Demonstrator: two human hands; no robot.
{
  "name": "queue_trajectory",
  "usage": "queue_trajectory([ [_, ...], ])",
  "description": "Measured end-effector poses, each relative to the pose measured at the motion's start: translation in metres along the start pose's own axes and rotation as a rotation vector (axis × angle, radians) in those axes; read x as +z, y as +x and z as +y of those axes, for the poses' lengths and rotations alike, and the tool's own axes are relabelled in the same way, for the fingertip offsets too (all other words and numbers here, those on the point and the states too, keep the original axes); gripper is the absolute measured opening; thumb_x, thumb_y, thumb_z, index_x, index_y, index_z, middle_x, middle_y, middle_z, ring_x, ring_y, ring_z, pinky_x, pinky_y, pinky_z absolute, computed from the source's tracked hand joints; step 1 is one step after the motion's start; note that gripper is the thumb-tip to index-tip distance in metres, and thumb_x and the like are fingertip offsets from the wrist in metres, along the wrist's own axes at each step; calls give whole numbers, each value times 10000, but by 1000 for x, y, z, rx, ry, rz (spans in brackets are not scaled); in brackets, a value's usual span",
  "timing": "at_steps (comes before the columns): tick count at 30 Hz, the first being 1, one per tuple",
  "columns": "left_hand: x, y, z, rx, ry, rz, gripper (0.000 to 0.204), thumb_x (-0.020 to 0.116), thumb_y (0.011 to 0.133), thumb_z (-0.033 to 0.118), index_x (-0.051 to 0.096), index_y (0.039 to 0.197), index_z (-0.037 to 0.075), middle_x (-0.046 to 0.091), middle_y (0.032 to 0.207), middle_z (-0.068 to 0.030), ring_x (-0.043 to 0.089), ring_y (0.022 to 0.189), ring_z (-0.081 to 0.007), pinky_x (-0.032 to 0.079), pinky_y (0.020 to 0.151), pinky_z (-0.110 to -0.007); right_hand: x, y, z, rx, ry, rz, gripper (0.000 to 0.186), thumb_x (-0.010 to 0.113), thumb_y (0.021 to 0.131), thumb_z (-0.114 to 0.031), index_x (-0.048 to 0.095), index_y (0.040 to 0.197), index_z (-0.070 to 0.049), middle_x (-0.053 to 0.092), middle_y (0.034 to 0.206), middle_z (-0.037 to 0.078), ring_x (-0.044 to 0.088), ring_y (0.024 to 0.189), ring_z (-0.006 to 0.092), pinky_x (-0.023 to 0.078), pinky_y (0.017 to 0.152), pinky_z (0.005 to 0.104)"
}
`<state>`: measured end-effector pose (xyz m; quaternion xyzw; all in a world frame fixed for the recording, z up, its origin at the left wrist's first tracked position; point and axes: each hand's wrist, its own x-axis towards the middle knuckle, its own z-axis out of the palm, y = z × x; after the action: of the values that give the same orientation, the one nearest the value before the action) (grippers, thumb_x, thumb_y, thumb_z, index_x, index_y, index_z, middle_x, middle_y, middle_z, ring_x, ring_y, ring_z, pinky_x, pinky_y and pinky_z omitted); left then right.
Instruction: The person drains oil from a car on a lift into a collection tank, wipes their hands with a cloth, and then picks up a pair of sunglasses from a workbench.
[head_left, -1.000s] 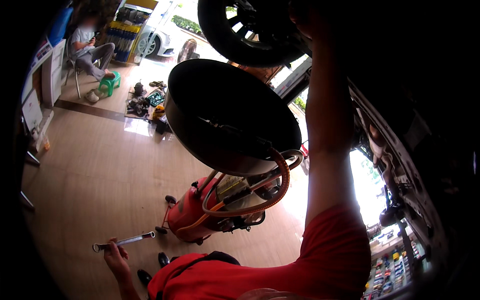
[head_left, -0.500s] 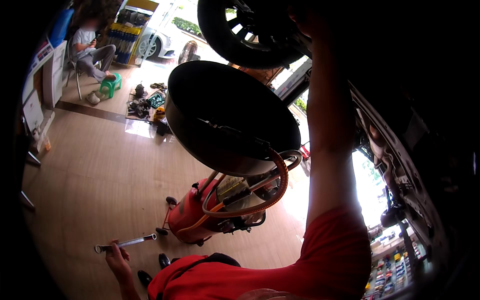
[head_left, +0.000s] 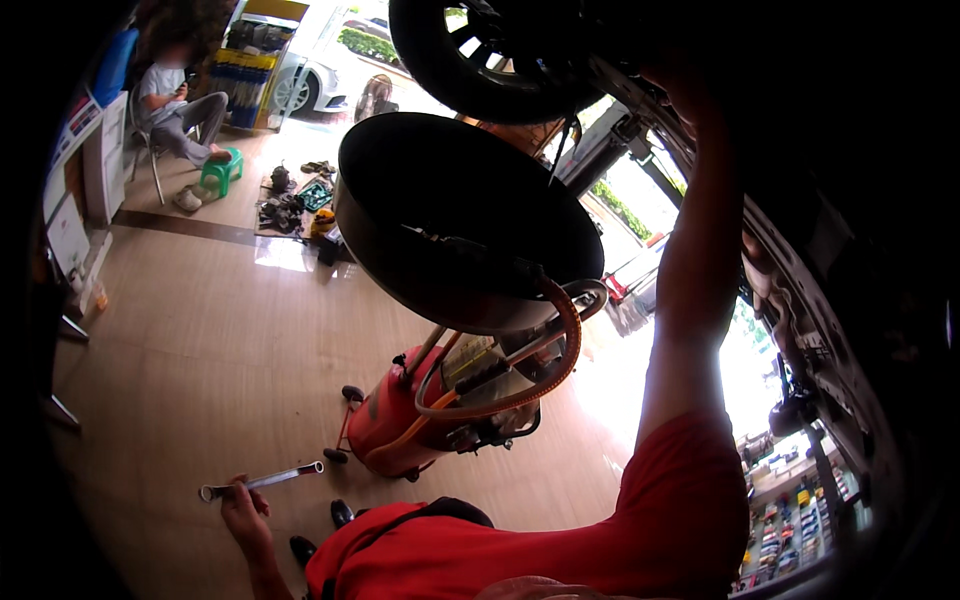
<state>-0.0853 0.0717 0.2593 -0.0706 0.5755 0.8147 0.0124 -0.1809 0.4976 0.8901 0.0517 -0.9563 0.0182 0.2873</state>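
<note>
The left hand (head_left: 243,508) hangs low beside the person's hip, fingers closed around a long steel wrench (head_left: 262,481), gripped near one ring end so that most of the shaft sticks out to the right of the fist, level over the floor (head_left: 180,360). The wrench looks stiff, fairly heavy for its slimness and smooth, likely slick if oily; a grip at mid-shaft would balance it better, while a hold at the far end gives the most leverage.

The right hand (head_left: 672,82) is raised far overhead, up against the dark underside of the lifted car (head_left: 820,250). It is in deep shadow, so I cannot tell whether it is closed on anything.

Between the two hands, nearer the raised arm, stands a wide black drain pan (head_left: 465,215) on a post, atop a red wheeled oil tank (head_left: 400,420) with an orange hose (head_left: 560,350) looped round it. Above the pan hangs a car wheel (head_left: 470,60). Well away, beyond the left hand, a person sits on a chair (head_left: 170,105) beside a small green stool (head_left: 222,170).
</note>
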Motion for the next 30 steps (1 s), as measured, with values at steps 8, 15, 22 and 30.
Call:
queue_trajectory([
  [8,-7,-3,1,-30,18,-74,251,436,980,226,564,1020,13,440,608,20,424,516,-54,351,446,-208,23,-55,2,127,-244,7,262,599,862,-216,648,1059,-50,668,930,90,629,837,185,496,732,331],
  [15,-20,-10,5,-48,29,-107,250,435,981,227,566,1015,17,440,599,19,419,504,-55,345,436,-210,41,-71,33,204,-173,-71,270,628,854,-271,680,986,-42,670,799,82,616,692,154,487,628,302],
  [22,-29,-12,11,-41,82,-84,273,426,983,245,565,1019,12,437,587,19,411,497,-55,339,435,-209,44,-91,5,384,-137,-136,265,596,879,-266,688,955,-30,664,773,81,619,686,154,486,622,301],
  [30,-26,-8,14,-27,58,-123,280,440,985,279,571,1011,33,423,595,32,396,499,-48,330,440,-208,57,-117,32,422,14,-67,238,587,862,-229,685,953,-32,654,750,55,593,662,128,460,599,269],
])
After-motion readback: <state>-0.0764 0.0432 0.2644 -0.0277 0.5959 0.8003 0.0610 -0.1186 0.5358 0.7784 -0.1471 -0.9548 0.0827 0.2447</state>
